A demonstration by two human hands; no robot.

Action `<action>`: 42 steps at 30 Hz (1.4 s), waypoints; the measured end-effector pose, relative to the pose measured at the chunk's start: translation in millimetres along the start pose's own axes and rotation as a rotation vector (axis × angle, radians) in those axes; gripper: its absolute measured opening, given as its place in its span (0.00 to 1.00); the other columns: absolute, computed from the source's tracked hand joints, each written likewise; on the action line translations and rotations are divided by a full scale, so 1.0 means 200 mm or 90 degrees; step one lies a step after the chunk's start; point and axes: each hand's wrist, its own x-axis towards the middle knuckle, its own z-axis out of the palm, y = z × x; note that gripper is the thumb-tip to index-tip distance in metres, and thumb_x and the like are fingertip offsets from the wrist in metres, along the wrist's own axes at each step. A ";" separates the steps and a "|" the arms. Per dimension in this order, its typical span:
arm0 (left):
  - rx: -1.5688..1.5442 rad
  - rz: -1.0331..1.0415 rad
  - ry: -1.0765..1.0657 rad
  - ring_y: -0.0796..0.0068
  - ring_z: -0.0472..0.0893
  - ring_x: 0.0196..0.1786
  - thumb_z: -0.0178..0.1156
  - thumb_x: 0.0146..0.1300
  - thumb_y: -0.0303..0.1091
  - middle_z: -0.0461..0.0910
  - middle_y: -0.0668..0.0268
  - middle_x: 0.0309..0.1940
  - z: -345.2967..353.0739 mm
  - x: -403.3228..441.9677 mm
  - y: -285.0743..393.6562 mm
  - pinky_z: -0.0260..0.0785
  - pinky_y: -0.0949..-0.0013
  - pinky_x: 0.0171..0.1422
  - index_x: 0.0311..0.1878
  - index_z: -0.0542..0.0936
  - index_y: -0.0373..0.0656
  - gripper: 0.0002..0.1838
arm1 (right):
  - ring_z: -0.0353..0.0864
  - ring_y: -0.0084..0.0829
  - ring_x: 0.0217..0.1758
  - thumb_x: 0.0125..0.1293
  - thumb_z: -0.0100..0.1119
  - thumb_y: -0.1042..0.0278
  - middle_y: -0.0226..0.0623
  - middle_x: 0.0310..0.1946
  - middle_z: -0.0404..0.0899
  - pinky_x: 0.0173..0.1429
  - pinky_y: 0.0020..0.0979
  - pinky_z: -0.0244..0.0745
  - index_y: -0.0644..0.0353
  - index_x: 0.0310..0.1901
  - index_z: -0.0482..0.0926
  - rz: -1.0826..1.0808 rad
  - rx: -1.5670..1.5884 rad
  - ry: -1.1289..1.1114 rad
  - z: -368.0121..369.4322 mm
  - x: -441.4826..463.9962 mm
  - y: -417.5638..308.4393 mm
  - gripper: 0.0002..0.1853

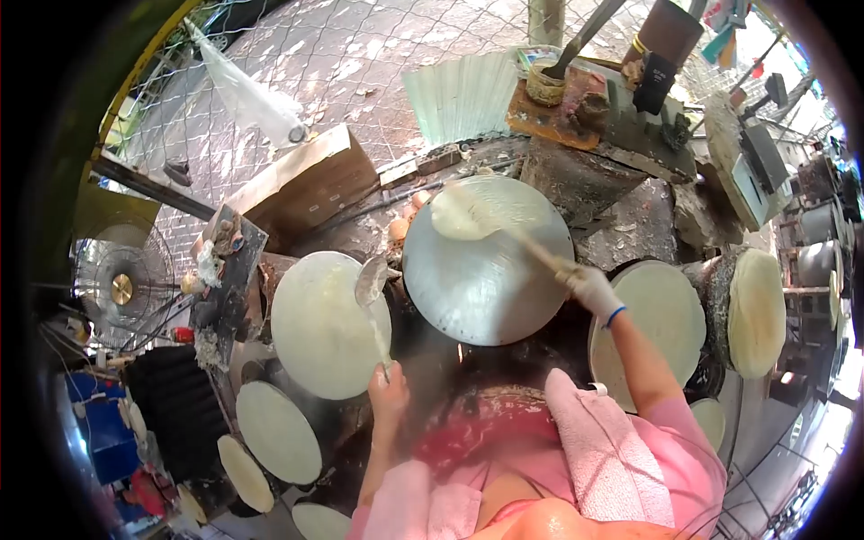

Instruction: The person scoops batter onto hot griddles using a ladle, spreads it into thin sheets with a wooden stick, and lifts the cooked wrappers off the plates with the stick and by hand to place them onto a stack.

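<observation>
My left hand (pixel 389 393) is closed around the handle of a batter-coated ladle (pixel 369 281). The ladle's bowl points away from me, above the right edge of a round griddle covered by a pale flat sheet (pixel 324 333). In a white glove with a blue cuff, my right hand (pixel 589 290) grips a wooden-handled spreader (pixel 538 250). Its far end reaches over a large round metal griddle (pixel 486 301), into a patch of pale wet batter (pixel 463 214) at the back. Motion blurs the spreader's head, so its shape is unclear.
Another pale sheet (pixel 652 319) lies on a griddle beside my right arm, with a browned disc (pixel 756 312) farther right. More pale discs (pixel 279 432) are at lower left. Behind stand a cardboard box (pixel 301 184), a jar (pixel 545 85) and wire fencing. A fan (pixel 122 288) is at far left.
</observation>
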 end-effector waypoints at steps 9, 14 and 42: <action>0.030 0.013 0.057 0.86 0.63 0.14 0.54 0.73 0.36 0.67 0.74 0.19 0.04 -0.08 -0.14 0.54 0.78 0.15 0.38 0.70 0.44 0.08 | 0.64 0.15 0.26 0.69 0.63 0.56 0.19 0.28 0.77 0.31 0.22 0.65 0.55 0.64 0.77 0.120 0.002 -0.227 -0.02 0.00 -0.06 0.24; 0.070 0.015 0.060 0.86 0.62 0.14 0.55 0.73 0.36 0.66 0.75 0.19 0.03 -0.09 -0.18 0.54 0.77 0.15 0.38 0.71 0.45 0.08 | 0.68 0.14 0.25 0.70 0.63 0.56 0.20 0.25 0.75 0.30 0.21 0.65 0.53 0.64 0.78 0.048 -0.082 -0.150 -0.18 0.26 -0.12 0.23; 0.880 0.262 -0.012 0.41 0.82 0.34 0.50 0.72 0.38 0.82 0.46 0.28 0.04 0.30 -0.06 0.75 0.44 0.39 0.39 0.72 0.37 0.12 | 0.65 0.15 0.19 0.67 0.63 0.54 0.21 0.18 0.70 0.22 0.23 0.57 0.54 0.57 0.83 0.132 -0.120 -0.388 -0.12 0.26 -0.12 0.21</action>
